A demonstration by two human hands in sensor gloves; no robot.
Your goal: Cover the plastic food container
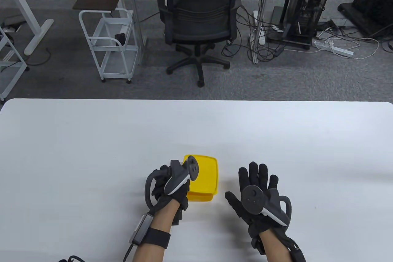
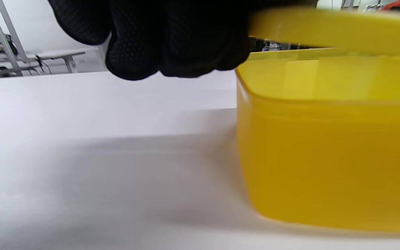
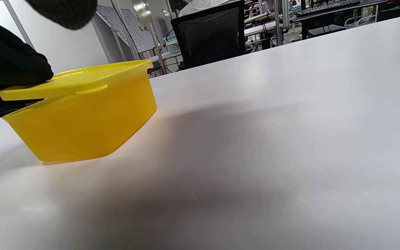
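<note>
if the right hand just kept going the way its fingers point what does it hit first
Probably nothing: the right hand lies open, fingers pointing up the bare table, clear of the yellow container to its left. Height above the table is unclear.

Container: translucent yellow plastic food box (image 1: 199,196), squarish with rounded corners, upright on the white table near its front edge.
Lid: flat yellow plastic cover (image 1: 205,176) with a small tab (image 3: 91,91), lying tilted over the box.
Fit: far edge resting on the rim, left edge raised; probably not snapped shut.
</note>
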